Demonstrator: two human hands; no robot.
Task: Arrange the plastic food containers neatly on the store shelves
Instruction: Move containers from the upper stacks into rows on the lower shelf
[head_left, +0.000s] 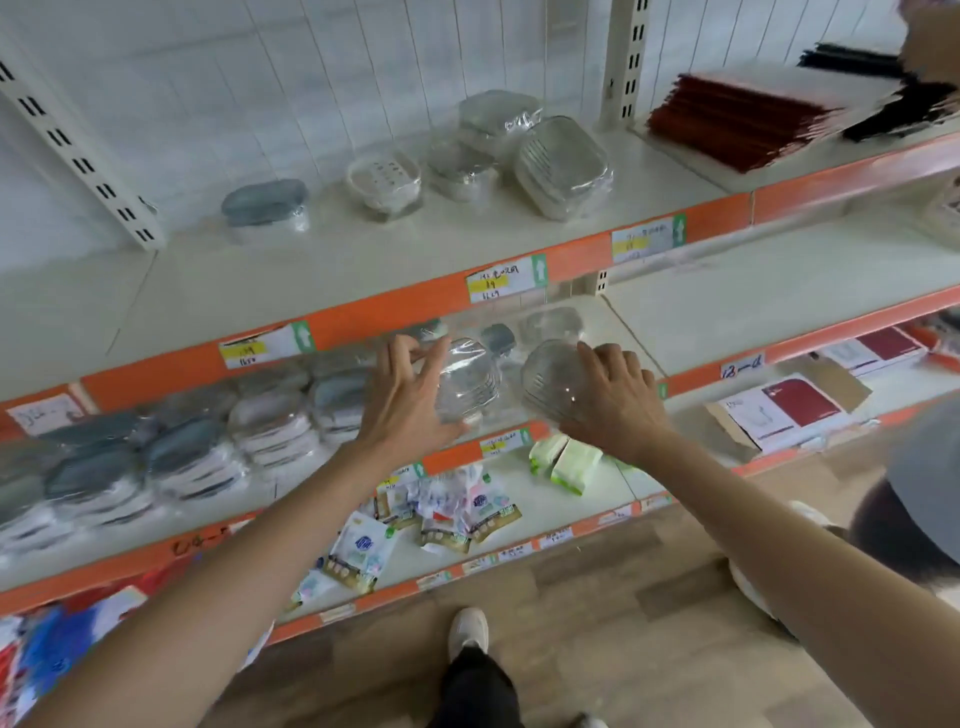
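Observation:
Two clear wrapped plastic containers sit at the front of the middle shelf (691, 317). My left hand (405, 400) has spread fingers resting against the left clear container (470, 379). My right hand (615, 400) curls over the right clear container (550, 379) and grips it from the right side. To the left on the same shelf stand rows of wrapped grey and white containers (182, 457). Several more containers (561, 166) and a grey one (265, 202) stand on the upper shelf (311, 270).
Red flat packs (737, 119) lie on the upper right shelf. Small packets (452, 514) and green packs (566, 460) lie on the lower shelf. Another person's head in a grey cap (924, 493) is at the right. My shoe (467, 634) stands on the wooden floor.

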